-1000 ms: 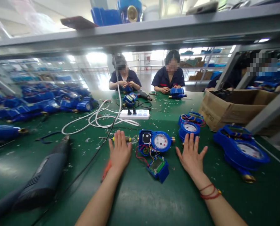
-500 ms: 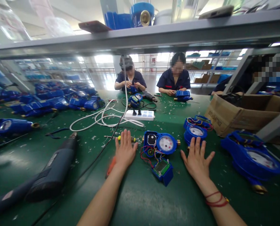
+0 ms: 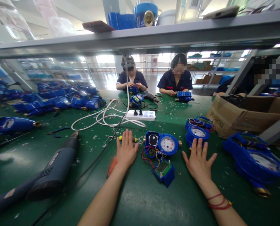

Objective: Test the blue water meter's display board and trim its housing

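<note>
My left hand (image 3: 126, 153) lies flat on the green bench, fingers spread, holding nothing. Partly hidden behind its fingers is a screwdriver with a yellow and black handle (image 3: 120, 138). An orange-red object (image 3: 112, 166) shows under the left wrist, mostly covered. Between my hands rests a blue water meter (image 3: 168, 144) with its housing open. Red and other wires join it to a separate display board in a blue cover (image 3: 164, 171). My right hand (image 3: 199, 160) is also palm down with fingers apart, its fingertips just in front of another blue water meter (image 3: 196, 133).
A dark heat gun (image 3: 55, 169) lies at left, with pliers (image 3: 57, 132) beyond it. White cable loops beside a power strip (image 3: 142, 115). Another water meter (image 3: 255, 157) and a cardboard box (image 3: 239, 117) stand at right. Two people work across the bench under a shelf (image 3: 140, 40).
The whole view has shifted slightly, so things appear a little further right. Both my hands stay flat in the same places on the bench.
</note>
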Motion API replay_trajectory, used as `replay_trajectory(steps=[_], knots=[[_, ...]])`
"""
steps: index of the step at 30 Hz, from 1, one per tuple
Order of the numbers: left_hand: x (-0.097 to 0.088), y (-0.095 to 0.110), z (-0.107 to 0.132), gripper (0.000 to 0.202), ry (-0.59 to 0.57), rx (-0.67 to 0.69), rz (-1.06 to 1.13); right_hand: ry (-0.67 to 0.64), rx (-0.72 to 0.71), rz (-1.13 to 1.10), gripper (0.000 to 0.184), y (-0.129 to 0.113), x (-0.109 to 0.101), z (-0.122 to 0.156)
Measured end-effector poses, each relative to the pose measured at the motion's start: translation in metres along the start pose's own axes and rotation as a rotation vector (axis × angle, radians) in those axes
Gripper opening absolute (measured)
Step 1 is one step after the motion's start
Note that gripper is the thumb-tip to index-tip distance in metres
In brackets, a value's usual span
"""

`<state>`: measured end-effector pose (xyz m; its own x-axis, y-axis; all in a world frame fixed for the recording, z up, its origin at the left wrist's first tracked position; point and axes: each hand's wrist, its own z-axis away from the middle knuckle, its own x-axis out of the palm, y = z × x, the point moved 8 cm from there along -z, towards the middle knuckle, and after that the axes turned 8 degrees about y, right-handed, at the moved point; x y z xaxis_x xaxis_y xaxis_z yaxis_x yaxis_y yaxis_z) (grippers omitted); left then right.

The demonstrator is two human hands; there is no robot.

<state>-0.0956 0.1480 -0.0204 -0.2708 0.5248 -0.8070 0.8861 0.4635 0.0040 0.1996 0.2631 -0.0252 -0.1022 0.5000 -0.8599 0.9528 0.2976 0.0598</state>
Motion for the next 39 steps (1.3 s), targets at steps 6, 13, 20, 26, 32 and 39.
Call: replay_trajectory(steps=[6,13,20,26,32,39], knots=[[0.013,-0.002,0.004,0.060,-0.093,0.003,0.022,0.016,-0.005,0.010,0.084,-0.001,-0.001,0.000],[0.017,-0.004,0.005,0.060,-0.154,-0.009,-0.002,0.004,-0.008,-0.019,0.085,0.000,0.002,0.000],[0.013,-0.001,0.007,0.059,-0.157,-0.017,0.052,0.110,0.021,-0.067,0.066,-0.009,-0.023,0.003],[0.020,-0.002,0.005,0.062,-0.178,-0.020,0.108,0.104,0.029,0.007,0.068,-0.009,-0.017,0.001],[0.017,-0.002,0.005,0.064,-0.196,-0.010,0.085,0.095,0.022,-0.051,0.071,-0.011,-0.019,0.003],[0.025,-0.003,0.007,0.068,-0.195,0.051,0.108,0.069,0.016,-0.083,0.074,-0.015,-0.019,0.005]])
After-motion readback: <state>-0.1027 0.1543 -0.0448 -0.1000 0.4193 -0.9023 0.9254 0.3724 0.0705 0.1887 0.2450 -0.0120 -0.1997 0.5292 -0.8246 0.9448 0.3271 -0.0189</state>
